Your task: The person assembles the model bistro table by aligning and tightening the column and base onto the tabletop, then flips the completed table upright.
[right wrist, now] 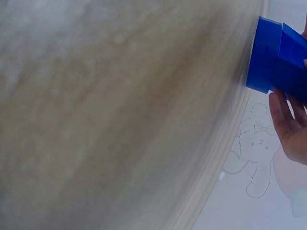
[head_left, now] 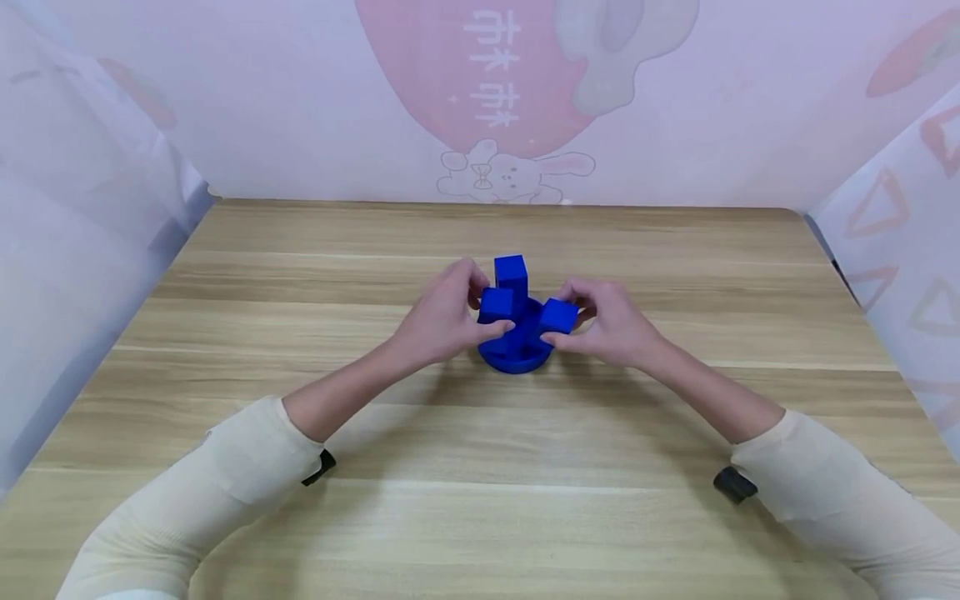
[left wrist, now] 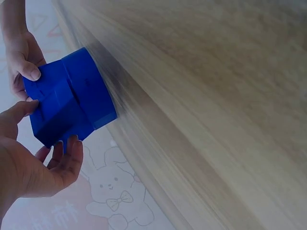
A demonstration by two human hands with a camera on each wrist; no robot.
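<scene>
A blue round base [head_left: 516, 364] stands on the table in the head view, with three square-topped blocks rising from it. My left hand [head_left: 444, 315] pinches the left block [head_left: 497, 305] between thumb and fingers. On the other side, my right hand [head_left: 611, 327] grips the right block [head_left: 559, 315] the same way. Neither hand touches the back block [head_left: 511, 273], the tallest-looking one. The left wrist view shows the base [left wrist: 91, 91] against the tabletop, with both hands at the blocks. In the right wrist view the right hand [right wrist: 293, 132] is partly cut off by the frame.
The wood-grain table [head_left: 480, 517] extends to all sides of the blue piece. A pale printed curtain [head_left: 300, 100] hangs behind the far edge, with more cloth at left and right. Small black devices [head_left: 735, 485] sit at both sleeve cuffs.
</scene>
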